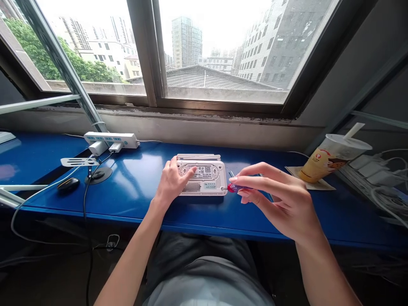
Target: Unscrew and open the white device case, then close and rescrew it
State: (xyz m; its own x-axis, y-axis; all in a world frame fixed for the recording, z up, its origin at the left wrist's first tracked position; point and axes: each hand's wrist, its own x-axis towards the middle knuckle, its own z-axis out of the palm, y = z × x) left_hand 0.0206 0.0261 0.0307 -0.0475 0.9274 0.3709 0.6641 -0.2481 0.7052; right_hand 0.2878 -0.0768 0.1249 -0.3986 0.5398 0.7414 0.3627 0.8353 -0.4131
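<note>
A white router [204, 187] lies on the blue table with its labelled, vented underside up and its antennas folded along the far edge. My left hand [172, 178] is wrapped round its left side, the thumb on the label area. My right hand [277, 191] pinches a screwdriver [232, 187] with a red and purple handle, just right of the router. Its shaft seems to reach toward the router's near right corner; whether the tip touches there is too small to tell. Another thin metal piece [232, 174] shows near my right fingertips.
A cup with a straw [328, 159] stands at the right on a napkin [321, 185], beside white adapters and cables [379, 170]. At the left are a power strip [111, 138], a black mouse [68, 185] and a stand with a round base [103, 174]. The window is behind.
</note>
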